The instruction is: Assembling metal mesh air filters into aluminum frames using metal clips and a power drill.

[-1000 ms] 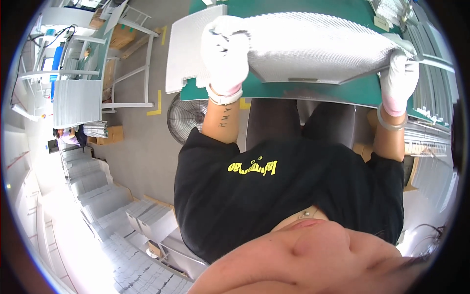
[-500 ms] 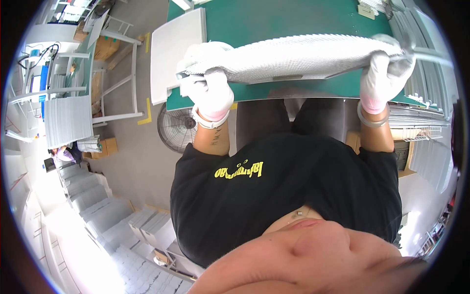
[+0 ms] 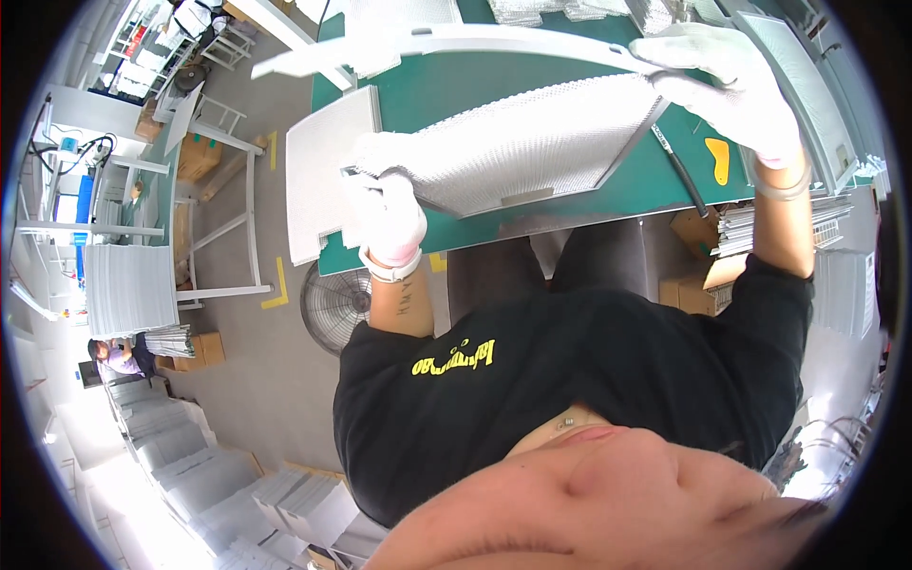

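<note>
My left hand (image 3: 388,204), in a white glove, is closed on the left end of a silvery fine-textured mesh panel (image 3: 532,142). The panel tilts over the near part of the green table (image 3: 446,85). My gloved right hand (image 3: 727,90) pinches the right end of a long, slightly curved white strip (image 3: 513,40) between thumb and fingers. That strip stretches leftward above the panel's far edge, apart from it along most of its length. Close below the right thumb is the panel's upper right corner; whether they touch, I cannot tell.
A slim black-handled tool (image 3: 682,176) and a flat yellow piece (image 3: 717,161) lie on the table's right side. White sheets (image 3: 313,180) overhang its left edge. A framed panel (image 3: 796,104) leans at the right. A floor fan (image 3: 334,309) stands below left.
My right hand has moved outward and away from the panel's right end and now holds the white strip, which swung into view above the panel. My left hand keeps the panel, now lower and tilted.
</note>
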`<state>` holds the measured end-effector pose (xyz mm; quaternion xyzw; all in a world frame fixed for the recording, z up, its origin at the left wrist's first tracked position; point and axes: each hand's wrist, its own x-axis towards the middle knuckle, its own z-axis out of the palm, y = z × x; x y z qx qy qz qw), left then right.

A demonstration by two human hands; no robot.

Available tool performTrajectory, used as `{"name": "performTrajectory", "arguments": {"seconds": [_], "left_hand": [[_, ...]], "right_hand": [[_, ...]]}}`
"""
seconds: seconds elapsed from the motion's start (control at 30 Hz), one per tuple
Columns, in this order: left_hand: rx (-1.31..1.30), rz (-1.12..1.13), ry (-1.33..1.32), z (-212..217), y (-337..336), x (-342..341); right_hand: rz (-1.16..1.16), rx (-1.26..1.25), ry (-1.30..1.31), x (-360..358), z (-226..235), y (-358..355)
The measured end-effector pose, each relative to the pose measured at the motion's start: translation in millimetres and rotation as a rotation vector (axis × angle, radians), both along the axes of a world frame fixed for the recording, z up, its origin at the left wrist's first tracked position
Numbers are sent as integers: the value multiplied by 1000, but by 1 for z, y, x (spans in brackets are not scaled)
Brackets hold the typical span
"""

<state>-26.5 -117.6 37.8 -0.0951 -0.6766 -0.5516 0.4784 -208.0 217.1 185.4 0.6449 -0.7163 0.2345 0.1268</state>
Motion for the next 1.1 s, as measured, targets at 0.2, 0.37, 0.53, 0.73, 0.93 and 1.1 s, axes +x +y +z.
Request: {"name": "performTrajectory", "arguments": {"seconds": [0.2,0.37,0.53,0.73,0.93,1.1], "left_hand": [[-95,56,-76,-4,-5,3],[-616,454,-14,-6,-28,14],[-201,88,-77,41,-3,17],[-175,115,-84,45,1,10],[-205,183,-45,34,-1,14],[-157,157,-94,37,1,13]], "right_hand": [[114,209,96,11,31,-11],[196,185,174,16,34,-33],[189,176,127,34,34,-54],[271,229,96,26,30,-74],[364,93,-11,29,19,-99],[283,325,140,39,32,-103]]}}
